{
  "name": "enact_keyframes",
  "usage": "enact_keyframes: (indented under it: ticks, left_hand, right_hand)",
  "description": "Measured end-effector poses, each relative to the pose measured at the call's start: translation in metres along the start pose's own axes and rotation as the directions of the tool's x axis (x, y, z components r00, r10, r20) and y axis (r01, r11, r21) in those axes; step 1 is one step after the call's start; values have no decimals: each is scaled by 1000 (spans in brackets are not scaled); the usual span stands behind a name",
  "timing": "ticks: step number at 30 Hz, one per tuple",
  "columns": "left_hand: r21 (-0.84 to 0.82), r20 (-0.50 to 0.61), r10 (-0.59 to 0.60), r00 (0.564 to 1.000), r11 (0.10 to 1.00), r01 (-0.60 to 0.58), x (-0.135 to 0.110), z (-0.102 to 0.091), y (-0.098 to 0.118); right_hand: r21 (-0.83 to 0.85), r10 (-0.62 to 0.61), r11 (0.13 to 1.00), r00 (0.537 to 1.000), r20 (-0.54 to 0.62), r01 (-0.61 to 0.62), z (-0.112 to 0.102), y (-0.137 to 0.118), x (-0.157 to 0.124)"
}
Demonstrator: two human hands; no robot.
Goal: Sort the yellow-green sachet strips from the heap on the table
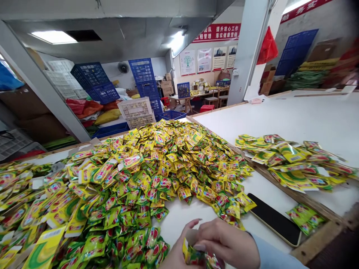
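- The small carton [185,249] is at the lower middle edge of the view, between the 2 hands, above the white table top [176,218].
- The left hand [176,248] has its fingers curled around this carton. The right hand [228,241] has its thumb and bent fingers closed at the carton's mouth; I cannot tell if they also grip a packet.
- As I judge, this carton is not finished: its pale flap [192,237] stands up, so the mouth is not closed.
- Much seems to be left. The heap of loose packets [168,160] is large, and many flat-looking cartons [46,248] lie at the left.
- More cartons [297,164] lie in a group at the right, beyond the wooden strip [266,172]. They also look flat; how many cartons are done, I cannot tell.
- The packets are small, pillow-shaped, of shiny wrinkled film in yellow and green. The cartons are smooth thin card, with straight edges and pale inner sides.
- The wooden strip looks rough and worn. Near it lie 1 phone [275,218], dark, flat and glossy, and 1 green packet piece [305,217], crinkled.
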State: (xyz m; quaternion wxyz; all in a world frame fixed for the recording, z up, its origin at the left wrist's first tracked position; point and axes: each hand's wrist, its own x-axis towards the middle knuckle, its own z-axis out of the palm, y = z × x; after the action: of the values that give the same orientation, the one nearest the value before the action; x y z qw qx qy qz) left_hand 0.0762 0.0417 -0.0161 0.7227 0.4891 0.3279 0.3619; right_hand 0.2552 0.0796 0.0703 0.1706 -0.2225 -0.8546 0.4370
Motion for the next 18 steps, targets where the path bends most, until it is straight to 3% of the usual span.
enact_keyframes:
  ticks: [3,6,9,11,12,13,14,15,17,18]
  left_hand:
    - [72,37,-24,999,997,21,12,8,4]
    - [124,101,-46,994,992,33,23,21,15]
    - [432,143,8,990,899,-70,41,25,47]
    - [757,71,186,980,629,-174,61,11,81]
    - [888,52,293,955,425,-179,74,-1,101]
    - [972,-2,427,904,215,-100,89,-16,122]
    - [986,-53,501,864,161,-33,105,-33,143]
    - [990,-97,553,827,139,24,120,-51,164]
    - [980,-198,643,740,119,158,148,-86,198]
    - [966,-248,672,698,122,227,159,-102,210]
  right_hand:
    - [94,41,995,999,-1,-41,3,7,-9]
    - [151,122,983,983,-137,-101,0,15,-17]
    - [93,152,988,923,-354,-127,-35,30,-36]
    - [-77,117,978,816,-566,-193,-79,47,-57]
    - [-192,75,943,733,-676,-274,-104,56,-69]
    - [-301,12,871,631,-776,-388,-130,66,-81]
    - [-371,-25,753,541,-841,-543,-154,75,-91]
    - [-391,-20,626,488,-873,-675,-175,83,-98]
    - [-379,7,479,435,-900,-792,-205,96,-99]
    - [-370,27,458,429,-903,-808,-213,101,-92]
